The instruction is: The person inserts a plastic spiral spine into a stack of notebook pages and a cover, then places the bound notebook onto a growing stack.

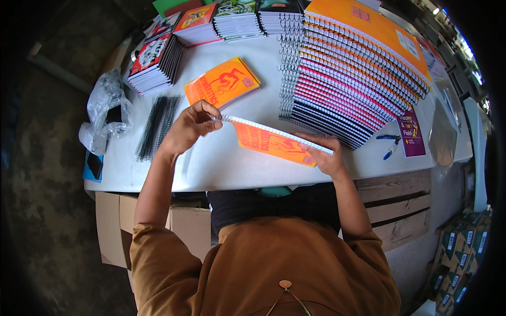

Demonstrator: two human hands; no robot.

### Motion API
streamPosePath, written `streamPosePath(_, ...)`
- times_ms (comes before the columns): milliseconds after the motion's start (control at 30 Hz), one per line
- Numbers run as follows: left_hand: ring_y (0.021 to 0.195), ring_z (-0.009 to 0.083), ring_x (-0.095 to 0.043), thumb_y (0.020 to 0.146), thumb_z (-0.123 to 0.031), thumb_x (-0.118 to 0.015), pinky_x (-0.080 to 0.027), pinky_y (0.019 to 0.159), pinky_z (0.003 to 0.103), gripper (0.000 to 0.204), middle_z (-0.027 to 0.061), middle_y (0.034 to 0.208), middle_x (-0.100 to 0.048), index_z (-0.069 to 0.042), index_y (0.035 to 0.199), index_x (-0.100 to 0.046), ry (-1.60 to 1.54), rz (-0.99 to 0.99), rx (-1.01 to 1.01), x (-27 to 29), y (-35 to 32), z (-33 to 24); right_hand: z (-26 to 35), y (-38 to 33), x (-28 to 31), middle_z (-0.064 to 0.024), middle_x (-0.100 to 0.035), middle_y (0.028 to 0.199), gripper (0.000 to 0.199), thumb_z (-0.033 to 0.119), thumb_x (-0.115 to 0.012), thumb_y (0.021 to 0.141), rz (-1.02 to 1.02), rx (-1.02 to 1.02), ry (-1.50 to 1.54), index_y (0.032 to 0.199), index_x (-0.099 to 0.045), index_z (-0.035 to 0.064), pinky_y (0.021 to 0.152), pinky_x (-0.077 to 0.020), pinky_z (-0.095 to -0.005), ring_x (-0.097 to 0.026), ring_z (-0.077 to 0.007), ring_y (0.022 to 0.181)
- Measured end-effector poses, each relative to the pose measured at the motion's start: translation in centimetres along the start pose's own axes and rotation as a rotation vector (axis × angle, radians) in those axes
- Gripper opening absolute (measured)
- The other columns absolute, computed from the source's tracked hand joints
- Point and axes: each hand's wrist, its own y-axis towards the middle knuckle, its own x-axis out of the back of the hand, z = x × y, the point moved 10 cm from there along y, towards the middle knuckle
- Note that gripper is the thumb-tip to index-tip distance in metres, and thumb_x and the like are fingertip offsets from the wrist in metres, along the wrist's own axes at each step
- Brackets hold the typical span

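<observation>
Over the front of the table, an orange booklet (274, 143) is held tilted, with its white punched edge upward. My right hand (326, 155) grips its right end, thumb and fingers on either side. At the opposite end, my left hand (191, 129) is closed in a pinch on a dark wire spiral coil (225, 118) at the corner of that edge. How far the coil runs through the holes is too small to tell. Just beyond lies a small stack of similar orange booklets (224, 81). A bundle of loose black spiral coils (159, 126) rests left of my left hand.
A tall stack of spiral-bound notebooks (348, 87) fans toward me at the right. Blue-handled pliers (389, 146) lie beside a purple booklet (412, 132). Several book stacks (153, 66) line the far edge. Crumpled clear plastic (108, 102) sits left. Cardboard boxes (190, 229) stand below the table.
</observation>
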Motion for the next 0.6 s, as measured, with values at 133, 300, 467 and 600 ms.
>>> streamPosePath(133,0.084,0.0218,-0.057,0.075,-0.011,-0.069,-0.044,0.079,0.033,0.031,0.0066,0.09,-0.06,-0.001,0.101,-0.055,0.734,-0.128,-0.412,-1.9,-0.9,-7.2,-0.9,-0.6,0.0,-0.0103,-0.064,0.105,0.032,-0.006,-0.055,0.08,-0.025,-0.106,0.017,0.111,-0.06,0.0001,0.081,-0.0483,-0.024,-0.06,-0.0117,0.091)
streamPosePath(300,0.098,0.0272,-0.053,0.077,-0.018,-0.067,-0.043,0.08,0.035,0.034,0.0116,0.11,-0.056,-0.004,0.105,-0.055,1.018,0.02,-0.234,-3.2,-0.2,-6.0,0.0,-0.8,-0.1,-0.0089,-0.065,0.101,0.028,-0.004,-0.056,0.082,-0.039,-0.062,-0.038,0.109,-0.061,-0.0004,0.079,-0.0486,-0.0237,-0.061,-0.0113,0.087)
streamPosePath(467,0.09,0.0241,-0.056,0.076,-0.018,-0.066,-0.04,0.08,0.034,0.024,0.0055,0.096,-0.06,-0.007,0.096,-0.058,1.247,-0.085,-0.366,-4.0,-0.7,-8.6,-2.3,-1.9,-0.3,-0.0104,-0.065,0.102,0.03,-0.005,-0.058,0.078,-0.037,-0.202,-0.04,0.108,-0.061,-0.0004,0.081,-0.0488,-0.0251,-0.063,-0.0154,0.09)
streamPosePath(600,0.095,0.0227,-0.054,0.071,-0.018,-0.069,-0.04,0.081,0.035,0.023,0.0038,0.094,-0.059,-0.007,0.089,-0.059,1.27,-0.003,-0.35,-5.5,-0.7,-8.8,0.8,-1.3,-1.0,-0.0134,-0.064,0.105,0.039,-0.012,-0.055,0.072,-0.031,0.091,-0.194,0.108,-0.061,0.0008,0.083,-0.0504,-0.0306,-0.063,-0.0258,0.095)
